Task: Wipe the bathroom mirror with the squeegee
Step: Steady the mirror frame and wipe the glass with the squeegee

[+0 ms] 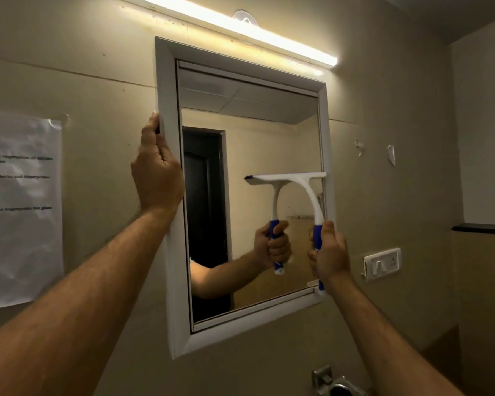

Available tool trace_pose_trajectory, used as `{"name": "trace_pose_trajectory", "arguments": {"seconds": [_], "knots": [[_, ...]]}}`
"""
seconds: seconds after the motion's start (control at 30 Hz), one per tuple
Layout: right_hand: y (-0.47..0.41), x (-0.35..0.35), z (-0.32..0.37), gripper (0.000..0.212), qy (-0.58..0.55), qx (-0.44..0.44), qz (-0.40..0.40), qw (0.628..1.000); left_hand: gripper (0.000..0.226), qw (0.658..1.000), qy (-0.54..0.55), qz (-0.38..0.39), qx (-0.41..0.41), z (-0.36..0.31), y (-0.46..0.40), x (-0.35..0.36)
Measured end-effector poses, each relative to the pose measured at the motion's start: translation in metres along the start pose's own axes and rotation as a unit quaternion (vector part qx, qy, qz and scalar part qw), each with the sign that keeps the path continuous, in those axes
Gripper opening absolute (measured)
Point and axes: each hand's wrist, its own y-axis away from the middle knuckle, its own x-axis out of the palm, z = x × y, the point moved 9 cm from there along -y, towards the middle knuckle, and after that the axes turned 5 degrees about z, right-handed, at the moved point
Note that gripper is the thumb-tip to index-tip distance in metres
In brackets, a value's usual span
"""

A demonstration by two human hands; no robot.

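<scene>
A white-framed mirror [252, 155] hangs on the beige wall. My left hand [156, 170] grips the frame's left edge about halfway up. My right hand [329, 252] is closed around the blue handle of a white squeegee [306, 190]. The squeegee's blade lies level against the glass on the right half of the mirror, at mid height, its right end touching the frame. The glass reflects the squeegee, my hand and forearm, and a dark doorway.
A lit tube light [240, 27] runs above the mirror. A printed paper notice [20, 207] is taped to the wall at left. A white switch plate [382, 262] and a dark ledge [480, 227] are at right. A metal fitting [335, 381] sits below the mirror.
</scene>
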Motion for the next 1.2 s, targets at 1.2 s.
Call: {"name": "trace_pose_trajectory", "arguments": {"seconds": [1.2], "knots": [[0.017,-0.011,-0.033,0.049,0.065,-0.003,-0.051,0.997,0.039,1.0,0.005,0.002,-0.015,-0.005,0.001,-0.006]]}}
